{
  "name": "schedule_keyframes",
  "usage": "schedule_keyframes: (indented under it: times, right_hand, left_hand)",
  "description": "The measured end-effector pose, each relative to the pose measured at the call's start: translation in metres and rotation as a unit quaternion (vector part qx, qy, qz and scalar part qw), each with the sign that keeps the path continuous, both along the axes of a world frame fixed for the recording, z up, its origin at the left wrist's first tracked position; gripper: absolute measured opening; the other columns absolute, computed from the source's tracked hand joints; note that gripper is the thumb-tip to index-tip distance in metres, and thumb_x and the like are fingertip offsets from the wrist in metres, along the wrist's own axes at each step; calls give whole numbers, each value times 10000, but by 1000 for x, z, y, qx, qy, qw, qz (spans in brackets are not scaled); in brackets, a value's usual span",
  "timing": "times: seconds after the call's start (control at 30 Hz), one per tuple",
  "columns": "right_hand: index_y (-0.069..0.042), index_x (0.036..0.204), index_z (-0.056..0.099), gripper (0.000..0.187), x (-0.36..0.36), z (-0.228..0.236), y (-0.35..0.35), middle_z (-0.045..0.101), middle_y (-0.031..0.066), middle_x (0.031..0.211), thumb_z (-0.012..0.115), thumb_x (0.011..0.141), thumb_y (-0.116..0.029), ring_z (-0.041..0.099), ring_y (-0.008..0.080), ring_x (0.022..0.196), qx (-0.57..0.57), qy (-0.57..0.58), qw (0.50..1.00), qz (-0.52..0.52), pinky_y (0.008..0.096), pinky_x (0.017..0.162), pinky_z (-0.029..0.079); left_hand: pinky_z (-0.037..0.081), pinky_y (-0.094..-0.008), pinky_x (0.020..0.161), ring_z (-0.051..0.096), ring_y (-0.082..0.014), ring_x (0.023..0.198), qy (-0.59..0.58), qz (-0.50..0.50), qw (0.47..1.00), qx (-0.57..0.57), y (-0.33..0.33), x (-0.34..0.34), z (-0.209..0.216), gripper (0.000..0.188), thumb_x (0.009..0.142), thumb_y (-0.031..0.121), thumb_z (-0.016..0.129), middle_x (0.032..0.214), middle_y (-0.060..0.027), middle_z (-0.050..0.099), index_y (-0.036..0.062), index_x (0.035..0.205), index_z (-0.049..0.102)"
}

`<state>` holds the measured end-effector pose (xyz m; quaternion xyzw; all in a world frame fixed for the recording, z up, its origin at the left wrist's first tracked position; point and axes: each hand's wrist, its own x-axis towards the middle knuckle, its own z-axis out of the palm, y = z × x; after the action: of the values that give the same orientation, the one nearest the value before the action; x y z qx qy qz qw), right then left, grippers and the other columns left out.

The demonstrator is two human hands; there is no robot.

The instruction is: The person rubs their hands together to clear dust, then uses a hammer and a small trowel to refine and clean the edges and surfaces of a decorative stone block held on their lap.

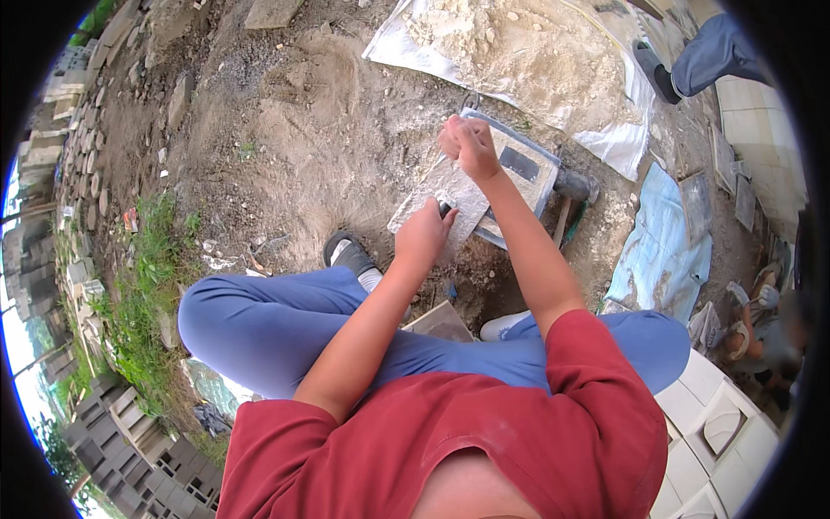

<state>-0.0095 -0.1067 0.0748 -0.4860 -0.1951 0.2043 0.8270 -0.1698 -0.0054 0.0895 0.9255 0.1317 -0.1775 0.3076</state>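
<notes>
Over rough dirt (303, 147), powdery flat board (421, 192)

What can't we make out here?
All in the head view:
- Right hand: anything inside the fist, hidden by its curled fingers.
- Dark handle: mostly covered by the left hand.
- Other person's leg: upper part cut off by the fisheye rim.
- Person at right: small and partly blurred, so what they're handling is unclear.

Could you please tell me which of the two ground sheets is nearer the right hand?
The white sheet under the sandy heap; the blue sheet lies farther from the right hand.
</notes>
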Motion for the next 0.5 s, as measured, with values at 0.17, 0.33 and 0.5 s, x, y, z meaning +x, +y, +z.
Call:
schedule_keyframes:
  times: [0.17, 0.33, 0.5]
  right_hand:
    - [-70, 630, 492, 515, -20, -65, -20, 408, -44, 540, 489, 1080, -320, 355, 60, 521, -171, 9, 985, -31, 297, 495, 286]
    - [-119, 584, 422, 576, -18, -49, -12, 388, -44, 523, 470, 1077, -415, 352, 71, 463, -200, 51, 978, -23, 293, 446, 291]
    - [-185, 631, 311, 560, -1, -20, -53, 298, -62, 536, 407, 1086, -496, 283, 86, 425, -121, 145, 974, -124, 281, 394, 210]
  left_hand:
    - [523, -571, 704, 684, -478, 813, -25, -14, 1000, -8, -8, 8, 5, 511, 1009, 521, 560, 827, -277, 691, 10, 1008, 541]
    - [525, -569, 734, 685, -474, 848, -27, -10, 1000, -11, -4, 1, -1, 522, 1008, 524, 558, 863, -277, 695, 3, 993, 583]
    - [531, -556, 796, 694, -454, 902, -34, -11, 999, -27, 12, 8, 4, 579, 991, 583, 551, 920, -262, 715, 13, 1006, 652]
